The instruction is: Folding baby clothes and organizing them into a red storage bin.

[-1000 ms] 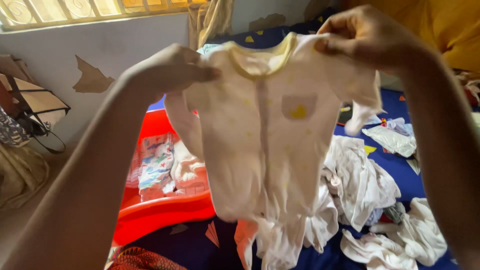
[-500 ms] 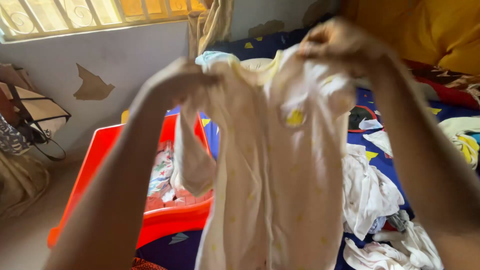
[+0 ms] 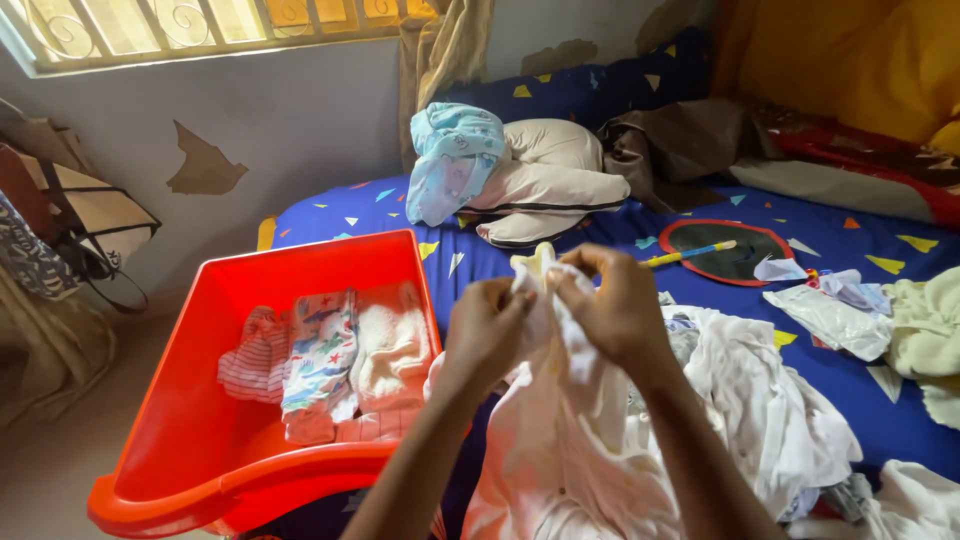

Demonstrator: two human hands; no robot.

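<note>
Over bed (image 3: 600, 235), baby garment (image 3: 560, 440) now lowered.

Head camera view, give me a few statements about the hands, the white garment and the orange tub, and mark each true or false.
1. Both hands, left hand and right hand, pinch the white baby garment with pale yellow trim. True.
2. The orange plastic tub holds no clothes. False: folded clothes lie in it.
3. The tub sits on the left-hand side. True.
4. The round black hand fan lies inside the tub. False: it lies on the blue bedsheet.
</note>
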